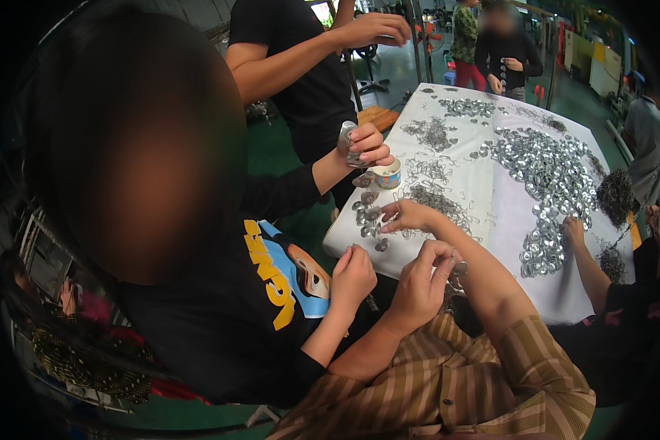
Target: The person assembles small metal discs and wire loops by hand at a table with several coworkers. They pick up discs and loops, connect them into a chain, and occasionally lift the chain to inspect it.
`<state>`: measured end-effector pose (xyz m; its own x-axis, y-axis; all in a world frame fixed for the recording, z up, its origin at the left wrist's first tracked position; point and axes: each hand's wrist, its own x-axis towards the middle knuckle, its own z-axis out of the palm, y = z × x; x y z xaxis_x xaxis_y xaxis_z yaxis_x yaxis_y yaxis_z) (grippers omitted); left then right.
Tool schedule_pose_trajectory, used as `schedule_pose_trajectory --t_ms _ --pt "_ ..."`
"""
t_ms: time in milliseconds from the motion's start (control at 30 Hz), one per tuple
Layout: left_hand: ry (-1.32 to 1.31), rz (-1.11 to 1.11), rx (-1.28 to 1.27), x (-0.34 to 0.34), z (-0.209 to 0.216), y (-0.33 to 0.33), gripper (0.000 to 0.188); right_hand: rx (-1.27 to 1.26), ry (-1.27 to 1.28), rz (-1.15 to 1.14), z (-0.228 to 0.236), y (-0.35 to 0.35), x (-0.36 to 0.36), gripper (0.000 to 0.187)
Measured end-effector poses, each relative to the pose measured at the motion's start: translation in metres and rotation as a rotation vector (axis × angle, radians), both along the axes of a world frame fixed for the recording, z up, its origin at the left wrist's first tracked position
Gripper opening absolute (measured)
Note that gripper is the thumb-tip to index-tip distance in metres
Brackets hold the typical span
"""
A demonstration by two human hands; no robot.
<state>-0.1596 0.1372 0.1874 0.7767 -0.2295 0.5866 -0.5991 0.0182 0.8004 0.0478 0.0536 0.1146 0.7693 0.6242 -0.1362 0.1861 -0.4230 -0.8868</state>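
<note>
Round the middle of the white-topped table (506, 213), silver discs (546, 169) lie heaped from 1 to 4 o'clock, with a smaller scatter at 12. Wire hooks (434, 196) lie in piles from 9 to 11, near a small round tub (389, 176) at 9.
</note>
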Motion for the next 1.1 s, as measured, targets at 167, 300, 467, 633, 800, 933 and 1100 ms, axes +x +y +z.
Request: schedule_pose_trajectory --t_ms 167,300,467,633,800,933,1100 --pt "0.018 -0.035 -0.006 -0.004 -0.010 -0.005 0.005 0.034 0.134 0.310 -0.038 -0.008 -0.015 0.066" --pt "0.013 -0.018 0.004 -0.012 -0.022 0.000 0.007 0.109 0.190 0.499 -0.023 -0.009 -0.045 0.077" --pt "0.040 -0.035 0.020 -0.024 -0.022 -0.001 0.006 0.262 0.364 0.582 -0.029 -0.019 -0.069 0.055" --pt "-0.004 -0.036 -0.007 -0.023 -0.034 -0.004 0.006 0.284 0.354 0.371 -0.014 -0.027 -0.077 0.024" --pt "0.053 0.058 0.022 -0.027 -0.043 0.000 0.005 0.213 0.162 0.071 0.017 -0.048 -0.099 0.016" --pt "0.121 0.123 0.024 -0.028 -0.059 -0.003 0.006 0.230 0.157 -0.088 0.031 -0.073 -0.122 0.014" --pt "0.186 0.132 0.053 -0.026 -0.070 -0.013 0.005 0.244 0.130 -0.216 0.046 -0.096 -0.150 0.013"
